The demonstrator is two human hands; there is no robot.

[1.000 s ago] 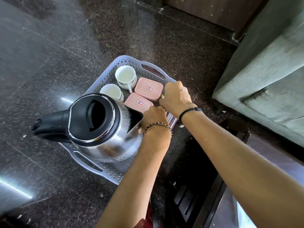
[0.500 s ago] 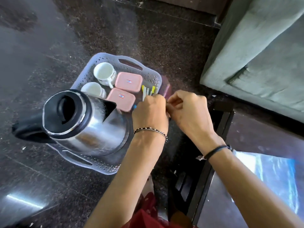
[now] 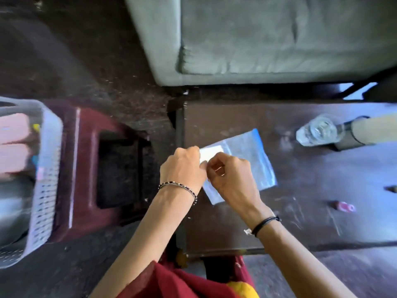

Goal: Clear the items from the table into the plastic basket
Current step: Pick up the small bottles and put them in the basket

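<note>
Zip bag (image 3: 255,155), clear with a blue strip along its far edge and a white patch on it, lies flat on the dark table (image 3: 300,224), centre of frame. Both hands sit on top of its left end. Left hand (image 3: 182,168), beaded bracelet at the wrist, has its fingers curled, their tips closed on the bag's edge beside the white patch. Right hand (image 3: 233,176), black cord at the wrist, is also curled, thumb and fingers pinching the same edge; the two hands touch there. The rest of the bag stretches out to the right of the hands.

Plastic basket (image 3: 48,168), pale and perforated, is at the far left edge of the frame, well apart from the hands, resting on a maroon stool (image 3: 86,160). Two pink containers (image 3: 12,145) show inside it; the remaining contents are too blurred to tell.

On the table, upper right: a clear glass (image 3: 318,131), with a tan tube (image 3: 382,129) lying just beside it. A small red object (image 3: 343,207) lies lower right, apart from the bag. Grey sofa (image 3: 257,35) fills the top of the frame.
</note>
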